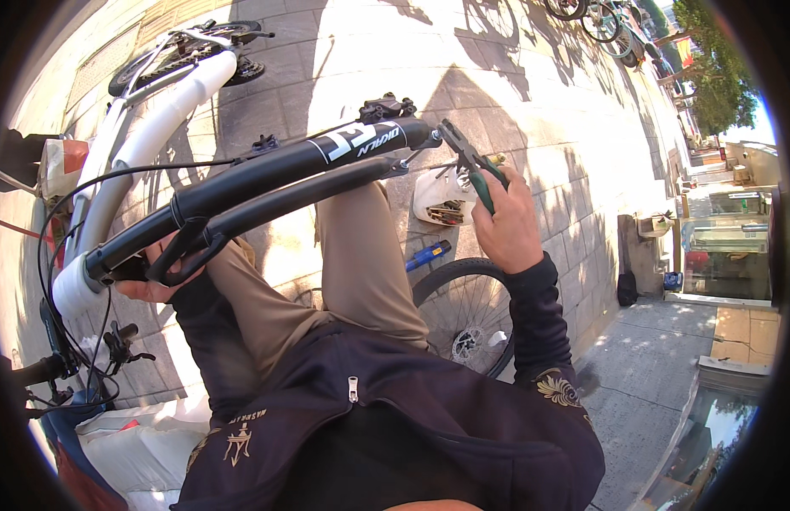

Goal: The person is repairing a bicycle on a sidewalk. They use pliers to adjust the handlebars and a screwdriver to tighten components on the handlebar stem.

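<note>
A black suspension fork [301,162] stretches across the view from a bike frame wrapped in white [156,115]. My left hand [152,288] is closed around the fork near its crown, with some of its fingers hidden behind the black tubes. In my right hand [505,226] is a pair of pliers [473,162] with green handles, gripped in the fist. The pliers' dark jaws are up beside the axle end of the fork's upper leg; whether they touch it I cannot tell. Thin black cables [131,170] run along the fork.
Below the pliers, a white plastic container [423,198] holds small metal parts. A blue tool [429,255] lies near a loose wheel [442,274] with a disc rotor, beside my right leg. Handlebar parts [118,345] hang at the left. Other bikes [603,21] stand farther off.
</note>
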Action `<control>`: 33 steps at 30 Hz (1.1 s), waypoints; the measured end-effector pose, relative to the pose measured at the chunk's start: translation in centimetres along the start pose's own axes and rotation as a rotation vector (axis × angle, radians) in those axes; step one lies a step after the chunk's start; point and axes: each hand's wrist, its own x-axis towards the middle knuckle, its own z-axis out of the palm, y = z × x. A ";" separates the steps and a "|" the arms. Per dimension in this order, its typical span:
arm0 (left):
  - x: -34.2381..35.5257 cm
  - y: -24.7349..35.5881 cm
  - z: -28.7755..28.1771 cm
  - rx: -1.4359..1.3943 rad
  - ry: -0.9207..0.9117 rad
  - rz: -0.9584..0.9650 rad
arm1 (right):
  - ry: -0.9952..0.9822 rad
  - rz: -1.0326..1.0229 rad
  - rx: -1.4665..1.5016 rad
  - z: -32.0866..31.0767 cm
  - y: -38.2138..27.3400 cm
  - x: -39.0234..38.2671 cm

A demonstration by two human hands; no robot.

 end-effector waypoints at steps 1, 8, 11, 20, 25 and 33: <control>0.2 -0.2 -0.1 0.013 -0.021 0.003 | 0.000 0.016 0.005 -0.2 -0.3 -0.3; -0.2 -0.3 -1.2 -0.034 -0.052 0.036 | 0.069 -0.030 -0.123 0.2 -1.5 -1.6; 0.0 -0.5 -1.4 -0.036 -0.042 0.086 | 0.073 0.008 -0.198 0.1 -2.3 -1.9; 0.7 -1.0 -1.1 -0.009 -0.018 0.224 | 0.076 -0.316 -0.062 2.4 6.3 2.8; 0.7 -1.6 -0.7 0.004 -0.009 0.286 | 0.048 -0.608 -0.155 2.3 10.9 9.8; -0.4 -1.8 -1.4 0.007 0.013 0.330 | -0.047 -0.151 -0.120 0.3 2.8 0.9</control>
